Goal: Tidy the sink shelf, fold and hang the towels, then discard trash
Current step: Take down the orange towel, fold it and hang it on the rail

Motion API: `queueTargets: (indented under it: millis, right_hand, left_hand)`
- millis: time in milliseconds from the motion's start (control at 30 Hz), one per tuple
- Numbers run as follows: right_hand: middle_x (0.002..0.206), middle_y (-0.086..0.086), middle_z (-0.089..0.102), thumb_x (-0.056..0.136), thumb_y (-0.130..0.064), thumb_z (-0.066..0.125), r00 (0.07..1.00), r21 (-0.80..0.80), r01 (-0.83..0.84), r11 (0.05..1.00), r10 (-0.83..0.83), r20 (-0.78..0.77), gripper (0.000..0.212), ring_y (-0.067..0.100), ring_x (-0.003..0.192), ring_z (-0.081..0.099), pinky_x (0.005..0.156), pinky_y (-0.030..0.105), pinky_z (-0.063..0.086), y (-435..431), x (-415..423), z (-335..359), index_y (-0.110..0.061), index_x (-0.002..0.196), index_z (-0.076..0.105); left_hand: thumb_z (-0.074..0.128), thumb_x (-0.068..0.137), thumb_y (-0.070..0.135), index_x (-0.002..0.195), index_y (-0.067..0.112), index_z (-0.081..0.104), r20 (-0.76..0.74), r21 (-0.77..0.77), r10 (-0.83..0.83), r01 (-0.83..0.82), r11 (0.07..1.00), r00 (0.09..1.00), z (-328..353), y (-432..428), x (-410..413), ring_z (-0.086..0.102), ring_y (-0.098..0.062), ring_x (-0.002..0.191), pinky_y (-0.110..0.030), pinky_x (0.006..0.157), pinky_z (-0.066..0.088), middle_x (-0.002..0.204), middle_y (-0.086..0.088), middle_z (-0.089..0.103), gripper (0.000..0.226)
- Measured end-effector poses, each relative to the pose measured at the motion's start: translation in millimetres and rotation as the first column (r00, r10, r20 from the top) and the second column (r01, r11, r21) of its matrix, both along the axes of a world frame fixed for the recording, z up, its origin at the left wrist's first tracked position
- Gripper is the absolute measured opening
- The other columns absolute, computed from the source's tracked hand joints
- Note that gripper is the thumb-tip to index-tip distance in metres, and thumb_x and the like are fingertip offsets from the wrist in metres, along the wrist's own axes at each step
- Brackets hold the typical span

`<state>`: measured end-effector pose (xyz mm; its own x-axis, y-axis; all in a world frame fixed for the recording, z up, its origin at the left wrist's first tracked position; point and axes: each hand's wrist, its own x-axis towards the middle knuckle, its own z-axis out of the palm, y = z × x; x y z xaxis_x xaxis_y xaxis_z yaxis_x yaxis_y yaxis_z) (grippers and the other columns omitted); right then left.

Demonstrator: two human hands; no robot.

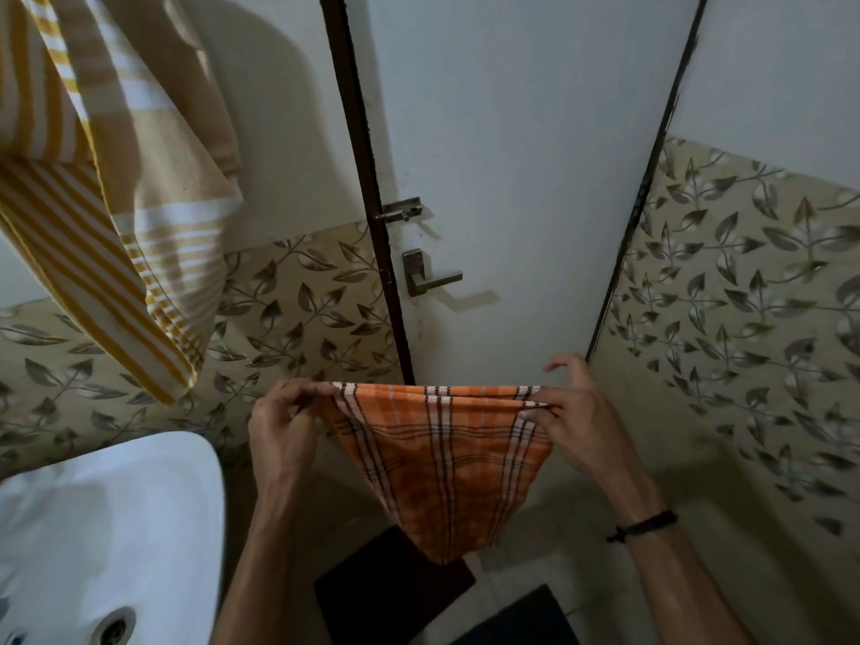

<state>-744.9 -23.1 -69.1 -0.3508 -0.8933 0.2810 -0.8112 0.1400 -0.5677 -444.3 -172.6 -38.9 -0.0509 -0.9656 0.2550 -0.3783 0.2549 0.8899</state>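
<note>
Bathroom door behind, hands (437, 425) pinching orange checked towel (442, 458), sink (139, 505) cropped

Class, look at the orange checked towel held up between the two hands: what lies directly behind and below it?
Behind the orange checked towel stands the white door; below its hanging tip lies a dark mat on the floor. The door's bottom edge is covered by the cloth.

Bare forearms, no sleeves; right hand (581, 425) wrist wears thin black cord bracelet (644, 525); left hand (279, 430) unadorned
</note>
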Motion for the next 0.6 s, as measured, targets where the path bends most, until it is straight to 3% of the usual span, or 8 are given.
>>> queueTargets:
  millis: [67,133,233,333,433,500,533,600]
  right_hand:
    - [0.107,-0.014,0.05,0.088,-0.03,0.075,0.997,0.112,-0.05,0.992,0.057,-0.056,0.015,0.014,0.091,0.059,0.071,0.025,0.041,10,-3,11,-0.017,0.092,0.079]
    - [0.091,-0.015,0.056,0.085,-0.03,0.077,0.987,0.123,-0.053,0.991,0.071,-0.142,0.013,0.016,0.089,0.055,0.072,0.026,0.036,18,-3,20,-0.018,0.087,0.08]
    - [0.09,-0.008,0.068,0.08,-0.019,0.082,0.974,-0.062,0.05,0.997,-0.062,-0.219,0.004,0.02,0.085,0.051,0.072,0.033,0.039,32,8,29,-0.019,0.084,0.08]
    - [0.096,-0.004,0.072,0.077,-0.021,0.083,0.941,-0.198,0.152,0.968,-0.203,-0.269,0.01,0.03,0.097,0.049,0.08,0.038,0.034,40,17,27,-0.02,0.086,0.081]
    - [0.09,0.001,0.066,0.078,-0.013,0.082,0.98,-0.242,0.17,0.955,-0.19,-0.062,0.013,0.029,0.091,0.057,0.077,0.03,0.04,39,12,24,-0.013,0.091,0.08]
    - [0.087,0.002,0.062,0.08,-0.003,0.079,0.985,-0.28,0.159,0.947,-0.131,0.116,0.013,0.014,0.082,0.061,0.067,0.023,0.047,39,13,22,-0.007,0.093,0.079]
    - [0.087,0.002,0.06,0.081,-0.002,0.077,0.981,-0.313,0.166,0.935,-0.125,0.145,0.012,0.004,0.08,0.06,0.064,0.018,0.048,37,13,22,-0.004,0.093,0.078]
    - [0.086,0.0,0.059,0.081,-0.004,0.078,0.973,-0.239,0.181,0.954,-0.137,0.187,0.009,0.002,0.08,0.06,0.065,0.011,0.043,28,12,22,-0.006,0.09,0.077]
  left_hand:
    - [0.058,0.091,-0.012,0.089,0.013,0.077,-0.075,0.04,-0.014,0.017,0.999,0.997,-7,4,5,0.068,-0.016,0.096,-0.024,0.08,0.052,0.097,-0.001,0.074,0.032]
    - [0.057,0.089,-0.014,0.087,0.014,0.076,-0.137,0.084,0.001,0.011,0.996,0.991,-14,8,7,0.07,-0.023,0.096,-0.033,0.084,0.056,0.094,-0.004,0.075,0.034]
    - [0.059,0.092,-0.011,0.088,0.01,0.074,-0.225,0.164,0.007,0.03,0.986,0.974,-18,16,6,0.07,-0.028,0.095,-0.038,0.083,0.056,0.095,-0.011,0.075,0.027]
    - [0.057,0.094,-0.012,0.088,0.008,0.071,-0.311,0.203,0.037,0.029,0.979,0.95,-20,18,3,0.071,-0.027,0.089,-0.028,0.072,0.057,0.093,-0.014,0.074,0.025]
    - [0.056,0.096,-0.009,0.092,0.012,0.067,-0.337,0.223,0.055,0.023,0.974,0.94,-22,15,-1,0.072,-0.027,0.088,-0.028,0.07,0.06,0.094,-0.013,0.071,0.024]
    - [0.057,0.097,-0.007,0.092,0.018,0.066,-0.337,0.228,0.047,0.033,0.973,0.94,-27,16,-6,0.073,-0.031,0.091,-0.035,0.075,0.062,0.095,-0.012,0.07,0.027]
    - [0.057,0.098,-0.006,0.091,0.022,0.067,-0.34,0.221,0.052,0.026,0.975,0.939,-27,18,-9,0.073,-0.032,0.093,-0.039,0.079,0.062,0.096,-0.011,0.071,0.03]
    - [0.057,0.098,-0.004,0.089,0.028,0.07,-0.328,0.229,0.078,-0.001,0.973,0.942,-27,20,-16,0.073,-0.036,0.099,-0.042,0.082,0.061,0.096,-0.008,0.071,0.036]
